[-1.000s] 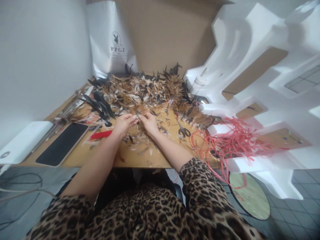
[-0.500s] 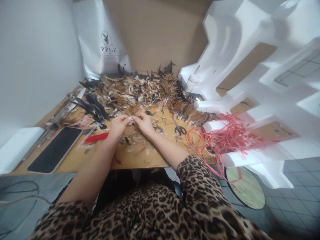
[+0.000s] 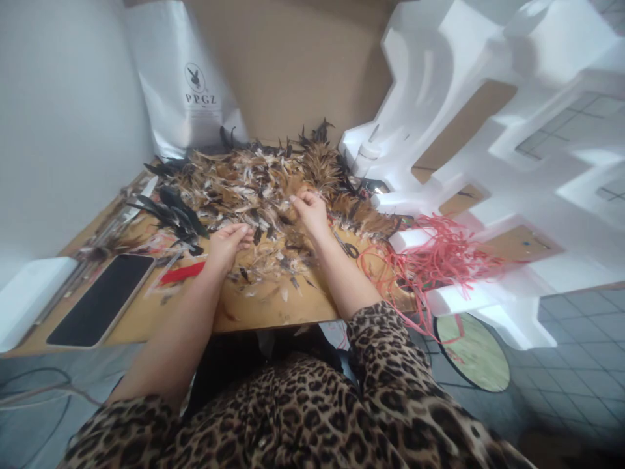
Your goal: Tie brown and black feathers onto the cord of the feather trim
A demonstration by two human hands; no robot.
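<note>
Brown feathers (image 3: 227, 177) edge the open gap between left hand (image 3: 225, 247) and right hand (image 3: 313, 213).

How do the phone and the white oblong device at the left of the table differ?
The phone has a black face with a pale rim; the white device is white all over.
The phone looks thin and flat, the white device thicker.
The phone is wholly in view, while the left picture edge cuts off the white device.
Both are oblong and lie slantwise.
</note>
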